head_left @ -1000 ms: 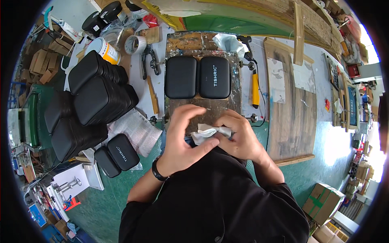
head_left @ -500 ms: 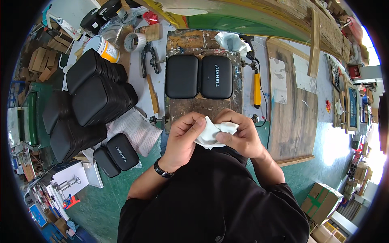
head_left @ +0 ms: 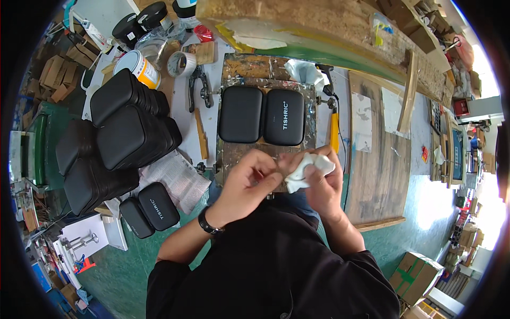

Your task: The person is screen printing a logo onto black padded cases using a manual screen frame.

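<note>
My right hand (head_left: 325, 191) grips a crumpled white cloth (head_left: 309, 169) in front of me, with the thumb pressed on top of it. Just left of the cloth is my left hand (head_left: 247, 183), its fingers curled and the thumb close to the fingertips. Blur hides whether anything small sits in that pinch. Beyond both hands, an opened black zip case (head_left: 240, 114) lies on a paint-stained board (head_left: 234, 154), its two halves side by side. White lettering marks the right half. Neither hand touches the case.
Stacked black cases (head_left: 121, 137) fill the left side, near another lettered case (head_left: 158, 204) and a newspaper (head_left: 180, 178). Behind them stands a paint tub (head_left: 138, 69). A yellow-handled tool (head_left: 334, 130) and a wooden panel (head_left: 380, 175) lie right. A thick wooden frame (head_left: 319, 24) overhangs the back.
The cloth has shifted right in my right hand, and my left hand has come off it. The whole view has tilted slightly, so the case appears lower.
</note>
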`<action>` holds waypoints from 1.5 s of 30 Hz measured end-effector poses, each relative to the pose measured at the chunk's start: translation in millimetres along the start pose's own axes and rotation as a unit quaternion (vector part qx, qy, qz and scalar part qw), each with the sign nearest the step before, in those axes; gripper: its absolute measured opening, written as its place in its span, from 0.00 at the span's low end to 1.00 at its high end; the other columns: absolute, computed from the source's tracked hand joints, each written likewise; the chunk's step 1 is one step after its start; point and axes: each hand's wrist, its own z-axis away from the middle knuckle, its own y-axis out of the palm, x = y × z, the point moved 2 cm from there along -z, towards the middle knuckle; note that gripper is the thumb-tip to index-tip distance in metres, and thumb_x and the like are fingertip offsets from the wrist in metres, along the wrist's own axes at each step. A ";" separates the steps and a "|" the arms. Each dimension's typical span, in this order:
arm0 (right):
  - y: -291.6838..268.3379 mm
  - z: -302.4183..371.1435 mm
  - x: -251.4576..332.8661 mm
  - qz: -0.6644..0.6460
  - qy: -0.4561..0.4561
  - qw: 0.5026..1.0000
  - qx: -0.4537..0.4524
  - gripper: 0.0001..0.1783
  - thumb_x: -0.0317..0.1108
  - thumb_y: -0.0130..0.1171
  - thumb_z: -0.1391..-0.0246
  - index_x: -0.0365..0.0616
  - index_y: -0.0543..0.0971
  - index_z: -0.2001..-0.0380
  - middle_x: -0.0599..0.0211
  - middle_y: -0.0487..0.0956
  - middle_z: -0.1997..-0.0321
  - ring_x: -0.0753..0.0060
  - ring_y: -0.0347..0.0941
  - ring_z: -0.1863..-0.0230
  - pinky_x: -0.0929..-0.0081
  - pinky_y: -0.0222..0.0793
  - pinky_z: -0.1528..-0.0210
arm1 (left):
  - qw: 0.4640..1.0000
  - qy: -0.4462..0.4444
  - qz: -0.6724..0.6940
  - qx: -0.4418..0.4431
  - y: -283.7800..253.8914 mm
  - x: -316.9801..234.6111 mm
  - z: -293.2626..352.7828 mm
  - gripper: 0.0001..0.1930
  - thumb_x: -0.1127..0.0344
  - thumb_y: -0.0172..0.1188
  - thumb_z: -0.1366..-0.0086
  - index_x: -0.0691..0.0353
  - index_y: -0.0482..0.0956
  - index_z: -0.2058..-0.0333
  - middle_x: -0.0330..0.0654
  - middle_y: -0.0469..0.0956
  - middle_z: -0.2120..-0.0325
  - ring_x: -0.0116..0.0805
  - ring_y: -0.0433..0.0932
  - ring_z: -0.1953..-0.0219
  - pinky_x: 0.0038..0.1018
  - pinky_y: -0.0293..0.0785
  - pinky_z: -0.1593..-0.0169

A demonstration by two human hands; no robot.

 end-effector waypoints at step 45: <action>-68.7 -28.2 36.4 0.179 -0.095 0.978 -0.047 0.10 0.25 0.64 0.32 0.40 0.82 0.49 0.59 0.81 0.50 0.66 0.79 0.52 0.71 0.76 0.47 | 0.976 0.123 -0.173 0.052 46.0 -32.2 -75.5 0.20 0.72 0.72 0.35 0.67 0.81 0.45 0.45 0.83 0.50 0.37 0.80 0.51 0.32 0.75 0.40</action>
